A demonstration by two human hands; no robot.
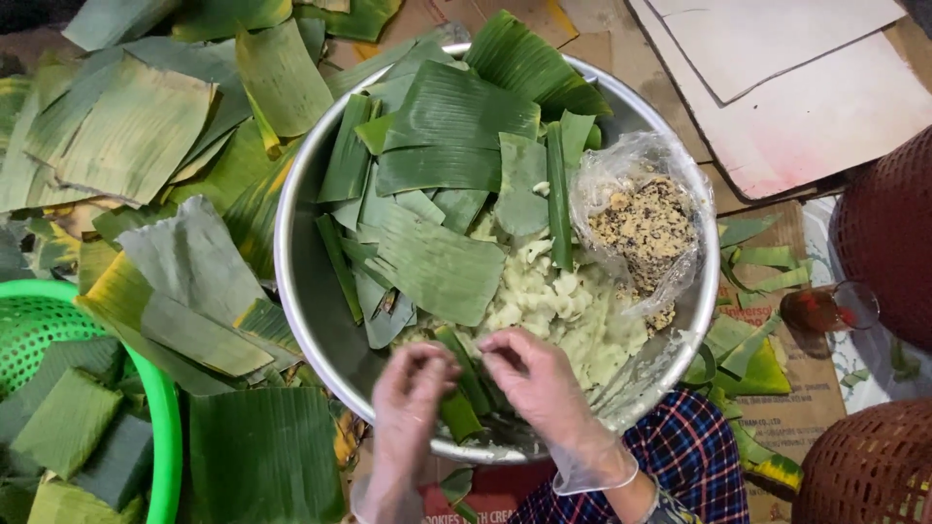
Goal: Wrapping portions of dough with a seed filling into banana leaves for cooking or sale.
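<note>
Left hand (413, 388), in a thin clear glove, at six o'clock of the steel basin (301, 291), fingers curled shut around a folded banana-leaf strip (456, 412). Right hand (534, 374), also gloved, just beside it, fingertips pinched closed on the upper edge of the same strip. Strip itself over the basin's near rim, between both hands, tilted.

To fold well, probably best: keep the leaf taut, press creases along the grain to avoid splitting, hold the work low over the basin so nothing drops outside.

At nine o'clock, a green plastic basket (165, 417) with cut leaf squares. At ten o'clock, loose leaf pieces (136, 126) heaped on the floor. Inside the basin, more leaf sheets (437, 165) at twelve o'clock, pale dough (558, 301) at centre right, a clear bag of crumbly filling (646, 228) at two o'clock. Leaf scraps (752, 340) and a small glass (825, 309) at three o'clock, woven red baskets (888, 233) beyond.

Crowding likely from the leaf sheets overlapping the dough.
</note>
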